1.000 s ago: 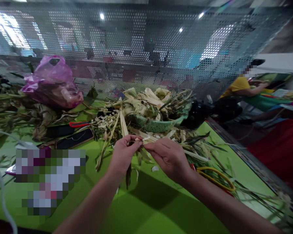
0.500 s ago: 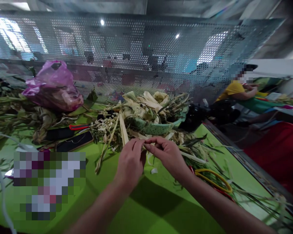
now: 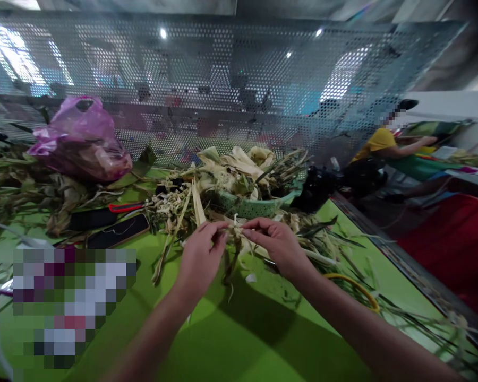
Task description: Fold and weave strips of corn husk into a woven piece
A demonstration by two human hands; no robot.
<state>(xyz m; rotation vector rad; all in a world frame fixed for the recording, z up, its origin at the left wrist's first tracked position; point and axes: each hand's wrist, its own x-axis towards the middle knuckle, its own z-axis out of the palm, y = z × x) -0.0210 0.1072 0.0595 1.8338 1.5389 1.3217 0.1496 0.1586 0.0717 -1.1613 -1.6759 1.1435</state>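
Observation:
Above the green table [image 3: 219, 339], my left hand [image 3: 199, 257] and my right hand [image 3: 281, 246] pinch a small piece of pale dried husk [image 3: 236, 229] between thumbs and fingers. The fingertips are a little apart, with the husk's knotty middle showing between them. A darker withered strip [image 3: 231, 262] shows below it; I cannot tell whether it hangs from the piece. Just beyond my hands stands a light green perforated basket [image 3: 255, 208] heaped with dried husks [image 3: 239, 172]. Loose husk and stem scraps [image 3: 171, 212] lie around it.
A purple plastic bag [image 3: 83, 143] sits at the back left among dried leaves. Near it lie a red-handled tool [image 3: 125, 207] and a dark phone-like slab [image 3: 118, 231]. A yellow loop handle [image 3: 362, 292] is beside my right forearm. A perforated metal screen [image 3: 223, 79] stands behind; another person [image 3: 376, 143] is at right.
My hands have moved apart, the left one leftward, exposing the pale husk between them and the dark strip below. The other person's arm has stretched forward. The view has shifted slightly.

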